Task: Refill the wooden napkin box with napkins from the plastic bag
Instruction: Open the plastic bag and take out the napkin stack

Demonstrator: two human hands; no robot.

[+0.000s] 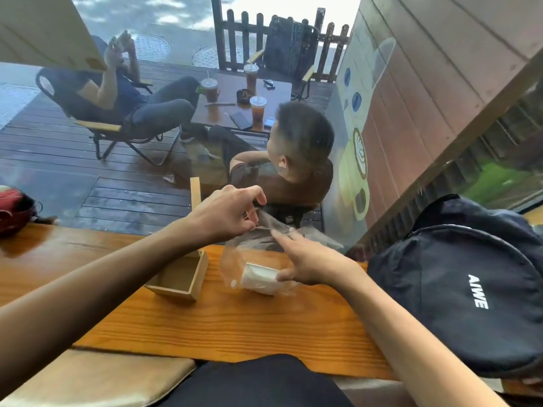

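An open wooden napkin box (179, 282) lies on the orange wooden counter (235, 324), its lid standing upright at the back; the part of its inside that I can see is bare. Right of it stands a clear plastic bag (235, 254) with a white stack of napkins (260, 279) at its bottom. My left hand (232, 211) pinches the bag's top edge, holding it up. My right hand (311, 259) rests against the bag's right side, fingers spread on the plastic, thumb near the napkin stack.
A black backpack (458, 286) fills the counter's right end. A red helmet (14, 210) sits at the far left. Behind the window glass, two people sit at a table (226, 89) with three iced drinks. A tan cushion (97, 377) lies below the counter's near edge.
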